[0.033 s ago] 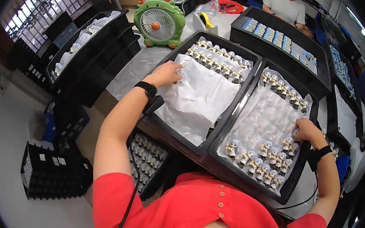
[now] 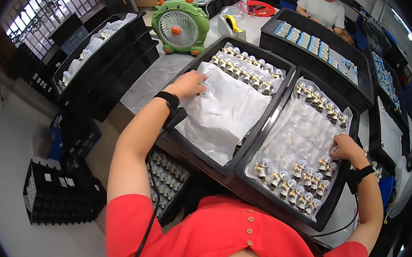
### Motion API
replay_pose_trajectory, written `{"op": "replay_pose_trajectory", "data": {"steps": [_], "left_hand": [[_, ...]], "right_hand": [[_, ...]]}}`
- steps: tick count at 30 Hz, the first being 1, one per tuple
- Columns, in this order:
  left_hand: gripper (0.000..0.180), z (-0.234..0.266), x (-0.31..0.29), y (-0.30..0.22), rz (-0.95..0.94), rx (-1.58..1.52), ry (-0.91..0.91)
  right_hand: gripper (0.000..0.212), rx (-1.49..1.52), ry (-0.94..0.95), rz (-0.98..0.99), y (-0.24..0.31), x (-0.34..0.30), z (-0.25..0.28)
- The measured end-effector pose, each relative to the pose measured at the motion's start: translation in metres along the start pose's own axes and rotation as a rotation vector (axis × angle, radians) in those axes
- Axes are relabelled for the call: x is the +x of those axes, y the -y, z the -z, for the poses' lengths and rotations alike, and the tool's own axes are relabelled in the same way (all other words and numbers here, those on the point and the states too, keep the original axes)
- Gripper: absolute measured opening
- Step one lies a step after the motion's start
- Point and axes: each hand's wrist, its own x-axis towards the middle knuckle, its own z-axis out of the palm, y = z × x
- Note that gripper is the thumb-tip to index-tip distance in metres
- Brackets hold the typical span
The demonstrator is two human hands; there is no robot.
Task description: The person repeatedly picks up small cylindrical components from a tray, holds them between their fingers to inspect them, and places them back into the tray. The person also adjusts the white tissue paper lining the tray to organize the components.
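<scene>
My left hand (image 2: pixel 190 84) is at the upper left of the white sheet (image 2: pixel 231 101) in the left black tray (image 2: pixel 219 167). Its fingers are curled together, with something small and pale at the tips that I cannot make out. Above the sheet stand rows of small figurines (image 2: pixel 245 74) with pale hair and gold details. My right hand (image 2: pixel 347 147) reaches over the right rim of the right black tray (image 2: pixel 285 208). Its fingers are pinched, and what they hold is hidden. Near it more figurines (image 2: pixel 309 177) stand on a translucent sheet (image 2: pixel 299 130), with another row along the far end.
A green fan (image 2: pixel 178 27) and a tape dispenser (image 2: pixel 233 26) stand behind the left tray. Farther back, a tray of blue and white pieces (image 2: pixel 320 28) lies before a person (image 2: pixel 321 11). Black crates (image 2: pixel 63 194) are on the floor at left. Cables run along both my arms.
My left forearm has shifted very slightly to the right. My right hand and the trays look the same.
</scene>
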Motion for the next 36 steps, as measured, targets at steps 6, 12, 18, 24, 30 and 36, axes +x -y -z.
{"op": "replay_pose_trajectory", "data": {"steps": [6,12,18,24,30,36], "left_hand": [[0.039,0.004,0.014,-0.008,0.082,0.168,0.118],[0.039,0.010,0.021,-0.013,0.090,0.251,0.196],[0.045,0.005,0.018,-0.020,0.112,0.224,0.201],[0.048,-0.002,0.026,-0.013,0.024,0.295,0.191],[0.050,0.006,0.026,-0.033,0.048,0.140,0.025],[0.071,0.002,0.042,-0.047,0.067,0.154,0.180]], "right_hand": [[0.035,0.053,-0.040,0.020,0.000,-0.004,0.000],[0.037,0.063,-0.015,-0.008,0.000,-0.003,0.002],[0.038,0.067,-0.004,-0.031,0.007,-0.006,0.007],[0.036,0.172,-0.063,0.028,0.038,-0.011,0.074],[0.033,0.352,-0.266,0.269,0.103,-0.013,0.119],[0.031,0.397,-0.264,0.432,0.145,-0.007,0.112]]}}
